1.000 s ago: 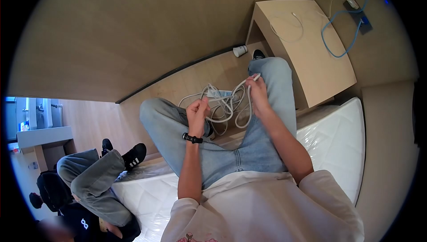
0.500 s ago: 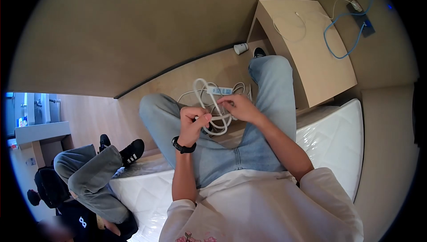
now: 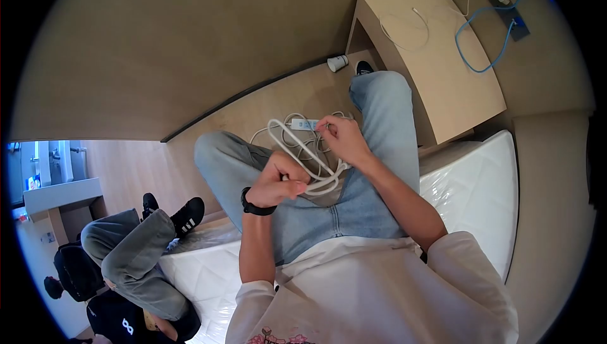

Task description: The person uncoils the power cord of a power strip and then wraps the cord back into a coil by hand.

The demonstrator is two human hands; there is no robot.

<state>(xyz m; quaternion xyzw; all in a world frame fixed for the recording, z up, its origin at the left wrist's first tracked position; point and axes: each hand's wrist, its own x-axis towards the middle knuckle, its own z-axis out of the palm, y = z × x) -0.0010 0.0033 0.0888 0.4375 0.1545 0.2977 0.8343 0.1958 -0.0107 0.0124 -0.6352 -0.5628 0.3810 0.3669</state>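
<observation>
My left hand [image 3: 278, 183], with a black watch at its wrist, is closed around several loops of thick white cable [image 3: 322, 176] between my knees. My right hand [image 3: 343, 138] is at the right of these loops, thumb and fingers bent together in a pinch. Whatever lies between its fingertips is too small to make out. Just beyond the fingertips, a white power strip [image 3: 303, 125] with blue-tinted sockets lies on the floor. Thinner pale cord [image 3: 293, 118] curls around the strip and below it.
A white paper cup [image 3: 337, 63] lies by the wall. At right, a wooden desk [image 3: 430, 47] carries a thin white cable; a blue cable [image 3: 465, 60] hangs from a wall socket. I sit on a plastic-wrapped mattress [image 3: 468, 199]. Another person's legs [image 3: 136, 252] are at left.
My right hand has moved up and away from the loops towards the power strip. My left hand has turned and come slightly right and lower, with the cable loops shifting along.
</observation>
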